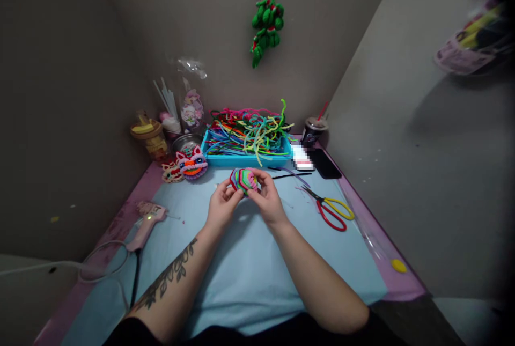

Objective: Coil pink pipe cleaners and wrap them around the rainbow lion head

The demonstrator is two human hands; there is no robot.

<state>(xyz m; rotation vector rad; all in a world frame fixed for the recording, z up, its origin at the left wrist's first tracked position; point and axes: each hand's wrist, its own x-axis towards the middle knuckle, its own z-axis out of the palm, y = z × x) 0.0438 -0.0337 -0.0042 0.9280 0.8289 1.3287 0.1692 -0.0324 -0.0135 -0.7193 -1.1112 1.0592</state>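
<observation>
A small rounded piece made of striped, multicoloured pipe cleaners (243, 178) is held up over the middle of the blue cloth (241, 260). My left hand (223, 202) grips it from the left, thumb on the near side. From the right, my right hand (267, 199) pinches its pink end between thumb and fingers. The far side of the piece is hidden. Just beyond both hands stands a blue tray (245, 161) heaped with pipe cleaners (253, 134). A few loose dark and purple pipe cleaners (293, 176) lie to the right of my hands.
Scissors (328, 209) with red and yellow handles lie at right. A pink glue gun (148, 222), its light on, rests at left with its cord. Two lion-head figures (193, 163), a black phone (325, 163) and a drink cup (314, 130) stand or lie farther back.
</observation>
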